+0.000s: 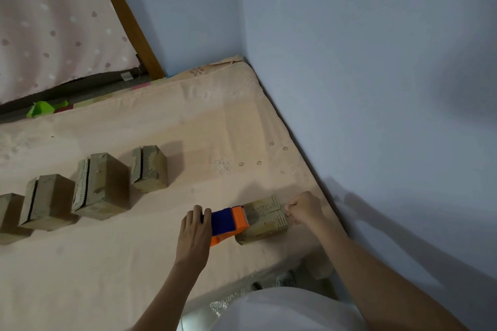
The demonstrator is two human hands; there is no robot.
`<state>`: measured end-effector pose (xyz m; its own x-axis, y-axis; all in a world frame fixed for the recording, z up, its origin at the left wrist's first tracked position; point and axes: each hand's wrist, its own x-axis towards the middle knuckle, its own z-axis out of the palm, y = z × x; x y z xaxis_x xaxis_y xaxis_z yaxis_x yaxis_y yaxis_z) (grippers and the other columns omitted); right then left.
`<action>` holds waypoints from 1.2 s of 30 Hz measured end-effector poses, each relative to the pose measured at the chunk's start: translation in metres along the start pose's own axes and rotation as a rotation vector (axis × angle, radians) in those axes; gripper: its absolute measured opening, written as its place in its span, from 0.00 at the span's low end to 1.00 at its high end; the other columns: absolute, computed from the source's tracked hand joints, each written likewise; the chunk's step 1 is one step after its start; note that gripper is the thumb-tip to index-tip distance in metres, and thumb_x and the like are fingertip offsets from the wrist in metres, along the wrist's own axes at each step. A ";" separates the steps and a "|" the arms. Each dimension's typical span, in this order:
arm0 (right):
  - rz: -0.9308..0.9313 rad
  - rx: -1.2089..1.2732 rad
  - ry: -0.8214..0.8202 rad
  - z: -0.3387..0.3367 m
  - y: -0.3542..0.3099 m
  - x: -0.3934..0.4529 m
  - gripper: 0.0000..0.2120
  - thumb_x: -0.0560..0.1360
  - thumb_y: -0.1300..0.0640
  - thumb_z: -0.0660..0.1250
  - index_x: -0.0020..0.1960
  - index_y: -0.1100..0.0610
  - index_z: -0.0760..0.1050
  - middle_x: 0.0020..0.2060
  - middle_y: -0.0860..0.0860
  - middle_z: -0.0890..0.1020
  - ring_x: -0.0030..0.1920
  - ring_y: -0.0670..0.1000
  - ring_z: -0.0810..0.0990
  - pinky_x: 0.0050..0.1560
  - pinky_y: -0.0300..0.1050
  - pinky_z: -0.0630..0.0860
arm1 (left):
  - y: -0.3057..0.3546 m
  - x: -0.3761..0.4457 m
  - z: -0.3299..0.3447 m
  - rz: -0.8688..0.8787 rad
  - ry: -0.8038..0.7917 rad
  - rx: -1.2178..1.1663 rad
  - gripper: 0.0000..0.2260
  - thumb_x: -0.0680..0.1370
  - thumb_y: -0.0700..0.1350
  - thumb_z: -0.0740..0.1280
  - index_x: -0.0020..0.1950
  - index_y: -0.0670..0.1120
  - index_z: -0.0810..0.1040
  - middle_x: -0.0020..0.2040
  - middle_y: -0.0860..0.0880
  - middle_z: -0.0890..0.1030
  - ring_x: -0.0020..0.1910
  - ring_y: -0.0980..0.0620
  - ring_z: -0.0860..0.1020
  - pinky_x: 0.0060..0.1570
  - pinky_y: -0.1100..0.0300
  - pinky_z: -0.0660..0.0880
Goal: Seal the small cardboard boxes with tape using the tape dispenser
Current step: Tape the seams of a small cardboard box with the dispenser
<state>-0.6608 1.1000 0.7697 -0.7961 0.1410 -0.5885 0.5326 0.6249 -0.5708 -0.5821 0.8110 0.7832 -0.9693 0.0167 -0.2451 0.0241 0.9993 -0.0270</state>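
A small cardboard box (262,220) is set near the right edge of the mattress (166,121), close to the person, so that both hands can reach it. The tape dispenser (228,223), blue and orange, is laid with its orange front end against the left side of the box top, apparently so that tape can be drawn across the seam between the flaps. The left hand (194,234) is curled over the rear of the dispenser, a grip that holds it down and steers it. The right hand (304,209) is clenched at the box's far right edge, fingers folded in; it seems to steady the box or pin a tape end there, though what is pinched cannot be made out. Four further boxes (100,185) are lined up in a row to the left, well apart from the working box, probably kept there as done or waiting pieces.
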 end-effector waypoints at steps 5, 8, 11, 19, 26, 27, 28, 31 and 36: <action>-0.009 -0.066 -0.012 0.002 -0.001 0.001 0.08 0.76 0.57 0.70 0.46 0.61 0.84 0.41 0.52 0.86 0.38 0.50 0.82 0.41 0.47 0.83 | 0.002 0.001 0.001 -0.017 -0.008 -0.006 0.34 0.57 0.41 0.82 0.60 0.45 0.75 0.55 0.43 0.75 0.51 0.46 0.74 0.49 0.53 0.76; -0.013 -0.092 -0.007 0.005 0.000 0.001 0.09 0.77 0.56 0.69 0.48 0.60 0.85 0.46 0.52 0.86 0.39 0.48 0.80 0.31 0.39 0.77 | 0.002 0.001 0.002 -0.025 -0.014 -0.020 0.33 0.58 0.42 0.82 0.61 0.45 0.75 0.56 0.44 0.74 0.52 0.47 0.73 0.50 0.54 0.76; -0.026 -0.119 0.021 0.010 0.002 -0.001 0.09 0.79 0.56 0.68 0.50 0.59 0.85 0.49 0.51 0.86 0.45 0.50 0.82 0.29 0.33 0.68 | 0.004 0.000 0.003 -0.030 -0.019 -0.022 0.33 0.59 0.42 0.82 0.62 0.45 0.75 0.56 0.44 0.74 0.53 0.47 0.74 0.50 0.54 0.76; 0.009 -0.205 0.108 0.023 0.004 -0.009 0.09 0.79 0.54 0.69 0.51 0.59 0.74 0.47 0.53 0.80 0.47 0.54 0.78 0.37 0.40 0.69 | 0.005 0.001 0.007 -0.055 -0.023 -0.025 0.34 0.56 0.42 0.83 0.60 0.45 0.76 0.54 0.44 0.75 0.50 0.46 0.75 0.49 0.53 0.77; -0.084 -0.068 0.232 0.021 -0.004 -0.016 0.14 0.79 0.61 0.66 0.34 0.59 0.71 0.30 0.50 0.75 0.31 0.48 0.74 0.23 0.31 0.64 | 0.009 -0.001 0.001 -0.027 -0.034 -0.021 0.29 0.69 0.43 0.76 0.68 0.46 0.69 0.63 0.44 0.71 0.59 0.47 0.71 0.59 0.55 0.72; -0.102 -0.067 0.201 0.024 -0.009 -0.017 0.16 0.78 0.59 0.68 0.33 0.58 0.70 0.30 0.50 0.76 0.31 0.48 0.75 0.23 0.30 0.65 | 0.009 -0.002 0.001 -0.028 -0.038 -0.023 0.29 0.69 0.43 0.76 0.67 0.46 0.69 0.62 0.44 0.71 0.59 0.47 0.71 0.59 0.55 0.72; -0.109 -0.080 0.170 0.028 -0.012 -0.017 0.16 0.78 0.57 0.70 0.34 0.58 0.71 0.32 0.51 0.78 0.34 0.49 0.77 0.26 0.32 0.68 | 0.009 -0.001 0.001 -0.029 -0.042 -0.024 0.30 0.67 0.43 0.77 0.66 0.46 0.70 0.61 0.44 0.72 0.58 0.47 0.72 0.57 0.55 0.73; -0.096 -0.093 0.114 0.040 -0.017 -0.019 0.15 0.74 0.49 0.74 0.43 0.58 0.73 0.40 0.52 0.80 0.43 0.53 0.81 0.33 0.39 0.73 | 0.009 -0.001 -0.001 -0.017 -0.036 -0.020 0.30 0.68 0.43 0.77 0.67 0.46 0.69 0.63 0.44 0.71 0.59 0.46 0.71 0.59 0.54 0.72; -0.058 -0.069 0.126 0.054 -0.023 -0.019 0.34 0.66 0.45 0.80 0.61 0.60 0.67 0.56 0.56 0.77 0.59 0.57 0.78 0.52 0.46 0.81 | 0.007 0.003 -0.005 0.010 -0.030 -0.003 0.30 0.72 0.43 0.74 0.71 0.48 0.65 0.67 0.45 0.67 0.64 0.46 0.68 0.64 0.55 0.69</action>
<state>-0.6424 1.0417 0.7631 -0.8569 0.1959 -0.4767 0.4674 0.6851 -0.5587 -0.5859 0.8184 0.7872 -0.9613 0.0263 -0.2744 0.0334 0.9992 -0.0211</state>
